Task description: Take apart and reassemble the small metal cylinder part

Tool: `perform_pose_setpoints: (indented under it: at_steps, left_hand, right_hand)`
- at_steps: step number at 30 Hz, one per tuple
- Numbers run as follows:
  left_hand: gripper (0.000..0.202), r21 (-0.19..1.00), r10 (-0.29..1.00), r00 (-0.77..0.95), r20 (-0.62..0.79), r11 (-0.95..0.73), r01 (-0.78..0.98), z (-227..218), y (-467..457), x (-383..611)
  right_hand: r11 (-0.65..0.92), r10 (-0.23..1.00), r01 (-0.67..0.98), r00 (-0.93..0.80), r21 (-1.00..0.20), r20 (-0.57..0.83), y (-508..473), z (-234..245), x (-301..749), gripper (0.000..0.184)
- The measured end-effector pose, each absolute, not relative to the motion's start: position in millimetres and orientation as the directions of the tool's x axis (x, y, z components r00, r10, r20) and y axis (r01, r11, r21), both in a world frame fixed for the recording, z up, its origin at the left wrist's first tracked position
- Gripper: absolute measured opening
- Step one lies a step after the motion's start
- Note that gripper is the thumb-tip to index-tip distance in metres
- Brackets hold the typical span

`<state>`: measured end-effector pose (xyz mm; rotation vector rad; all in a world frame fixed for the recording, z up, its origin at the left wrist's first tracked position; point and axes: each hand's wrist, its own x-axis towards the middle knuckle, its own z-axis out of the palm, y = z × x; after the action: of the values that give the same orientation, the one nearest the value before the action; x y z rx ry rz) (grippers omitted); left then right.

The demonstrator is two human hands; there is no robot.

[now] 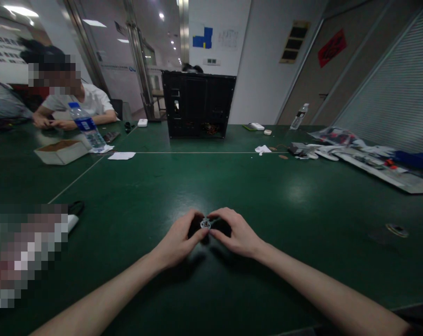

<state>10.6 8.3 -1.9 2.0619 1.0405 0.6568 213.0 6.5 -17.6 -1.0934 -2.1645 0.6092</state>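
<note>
A small round metal part (pixel 205 224) with cut-outs in its face is held just over the green table (pixel 211 186). My left hand (pixel 179 237) closes on it from the left, the thumb at its lower edge and the fingers behind. From the other side my right hand (pixel 236 233) grips it too, thumb and fingertips curled round its right edge. The fingertips meet at the part, so its rim and underside are partly covered. It is too small to tell its exact kind.
At the back stands a black panel-like case (pixel 199 105). A water bottle (pixel 87 128) and an open box (pixel 61 152) are at the left, near a seated person (pixel 92 100). Boards and white gloves (pixel 323 151) lie at the right, a small round object (pixel 397 230) nearer.
</note>
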Motion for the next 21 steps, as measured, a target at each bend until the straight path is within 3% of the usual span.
perform_pose_setpoints:
  at_steps: [3, 8, 12, 17, 21]
  left_hand:
    - [0.028, 0.806, 0.842, 0.525, 0.124, -0.394, 0.442, -0.2, 7.6, 10.2]
    - [0.033, 0.811, 0.848, 0.516, 0.119, -0.383, 0.442, 0.4, 6.9, 10.6]
    - [0.036, 0.809, 0.86, 0.502, 0.091, -0.358, 0.466, 1.6, 7.3, 9.2]
    - [0.038, 0.814, 0.862, 0.504, 0.058, -0.333, 0.476, 3.5, 6.7, 5.0]
    - [0.04, 0.814, 0.855, 0.515, 0.057, -0.338, 0.472, 2.8, 6.1, 2.3]
  right_hand:
    - [0.553, 0.826, 0.548, -0.46, -0.627, 0.327, 5.6, -18.9, 204.2, 0.033]
    - [0.553, 0.829, 0.58, -0.453, -0.598, 0.327, 5.8, -19.4, 197.0, 0.022]
    - [0.493, 0.869, 0.566, -0.365, -0.661, 0.335, 9.5, -6.5, 212.7, 0.022]
    - [0.269, 0.94, 0.672, -0.027, -0.69, 0.34, 33.0, -2.6, 303.6, 0.03]
    - [-0.182, 0.798, 0.805, 0.456, -0.565, 0.393, 45.7, -28.2, 422.5, 0.033]
